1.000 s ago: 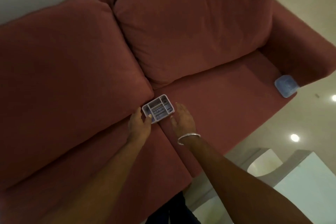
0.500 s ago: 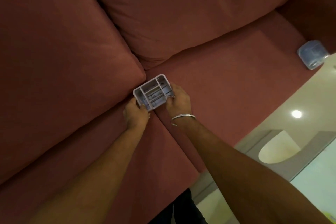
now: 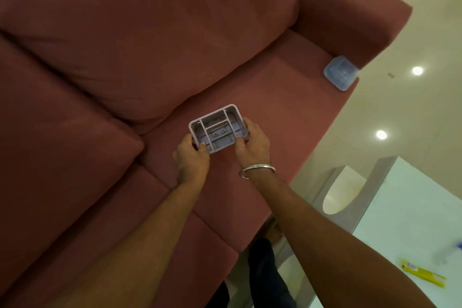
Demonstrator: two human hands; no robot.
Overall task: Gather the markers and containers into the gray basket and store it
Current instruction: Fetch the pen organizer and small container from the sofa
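A yellow marker (image 3: 422, 276) is lying on the white table (image 3: 400, 220) at the lower right, nearest the camera and well apart from everything on the couch. Beyond it, a person is reaching both forearms out over the red sofa (image 3: 262, 87). A silver bangle (image 3: 258, 169) is sitting on the right wrist. The left hand (image 3: 192, 160) is gripping the near left corner of the gray basket (image 3: 218, 128), fingers curled under the wall and thumb on the rim. The right hand (image 3: 253, 146) is clasping the basket's right end in the same way, fingers wrapped around the side. The basket, split by dividers into several compartments, is being held level between the two hands over the right seat cushion, just in front of the gap where the two back cushions meet. Whether it is touching the seat cannot be told. Farther off, a clear container with a blue lid (image 3: 340, 72) is resting at the seat's front right corner, just beside the armrest (image 3: 350, 12). A glossy cream floor (image 3: 425, 107) is reflecting ceiling lights beyond the couch.
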